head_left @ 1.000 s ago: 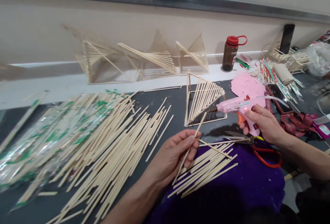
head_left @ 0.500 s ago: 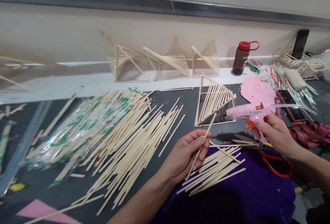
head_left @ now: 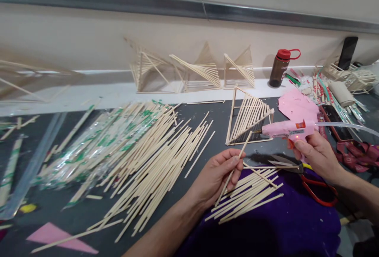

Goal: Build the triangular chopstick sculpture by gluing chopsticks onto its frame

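Observation:
A thin wooden stick (head_left: 245, 143) is pinched, tilted, between the thumb and fingers of my left hand (head_left: 225, 172). My right hand (head_left: 316, 152) is wrapped round the handle of a pink glue gun (head_left: 284, 129), whose nozzle points left, close to the stick's upper end. Behind the nozzle stands a frame of glued sticks (head_left: 248, 115) with slanting rows. Cut sticks (head_left: 251, 199) lie on purple material (head_left: 296, 225) beside my left hand. Scissors with red and yellow handles (head_left: 318, 194) lie open below the glue gun.
Long loose sticks (head_left: 156, 174) and plastic-wrapped sticks (head_left: 103, 142) cover the left of the dark table. Several stick structures (head_left: 201, 69) stand along the wall. A brown bottle with a red cap (head_left: 279, 67), pink sheet (head_left: 296, 105) and phone (head_left: 336, 120) are at the right.
The view has shifted slightly, moving the scene a little to the right. The glue gun's nozzle is slightly farther from the stick's tip. Both hands keep their holds.

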`<state>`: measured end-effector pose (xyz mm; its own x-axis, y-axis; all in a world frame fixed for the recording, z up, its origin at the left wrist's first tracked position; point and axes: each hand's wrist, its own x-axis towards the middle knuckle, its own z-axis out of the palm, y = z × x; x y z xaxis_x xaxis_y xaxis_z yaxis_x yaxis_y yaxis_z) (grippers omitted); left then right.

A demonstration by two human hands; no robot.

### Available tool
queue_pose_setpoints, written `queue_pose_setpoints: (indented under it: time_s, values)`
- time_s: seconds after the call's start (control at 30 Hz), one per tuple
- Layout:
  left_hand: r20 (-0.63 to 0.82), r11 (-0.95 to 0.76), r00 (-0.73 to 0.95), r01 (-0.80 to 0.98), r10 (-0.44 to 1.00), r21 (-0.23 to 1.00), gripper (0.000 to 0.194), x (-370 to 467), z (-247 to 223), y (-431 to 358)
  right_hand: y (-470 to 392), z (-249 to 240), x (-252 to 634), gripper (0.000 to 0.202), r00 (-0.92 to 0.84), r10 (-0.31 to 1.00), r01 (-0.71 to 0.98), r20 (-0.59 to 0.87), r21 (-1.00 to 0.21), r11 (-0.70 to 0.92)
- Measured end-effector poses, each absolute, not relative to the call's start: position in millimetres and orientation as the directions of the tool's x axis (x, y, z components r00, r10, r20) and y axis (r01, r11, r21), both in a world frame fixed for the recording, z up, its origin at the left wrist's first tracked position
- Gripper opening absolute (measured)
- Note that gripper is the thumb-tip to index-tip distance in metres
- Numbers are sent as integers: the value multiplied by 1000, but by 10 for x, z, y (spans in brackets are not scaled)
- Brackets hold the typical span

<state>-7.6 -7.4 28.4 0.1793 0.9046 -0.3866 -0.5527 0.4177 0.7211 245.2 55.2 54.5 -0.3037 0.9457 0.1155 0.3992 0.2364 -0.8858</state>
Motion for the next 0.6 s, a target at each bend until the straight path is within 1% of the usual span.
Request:
queue_pose_setpoints:
  time_s: [0.17, 0.33, 0.5, 0.6]
  values:
    - [-393, 420, 170, -539, 903, 730, 19, -65, 299, -79, 553, 557, 2456, 30, -295, 948, 418, 116, -877, 237]
    - [-401, 421, 161, -538, 902, 730, 20, -61, 301, -75, 558, 552, 2459, 28, -301, 947, 421, 117, -874, 241]
    - [-378, 401, 156, -529, 912, 748, 22, -91, 366, -95, 530, 565, 2467, 31, -337, 925, 445, 175, -836, 320]
    - [-358, 354, 98, -518, 929, 779, 23, -136, 446, -108, 554, 615, 2527, 31, -290, 944, 389, 160, -881, 269]
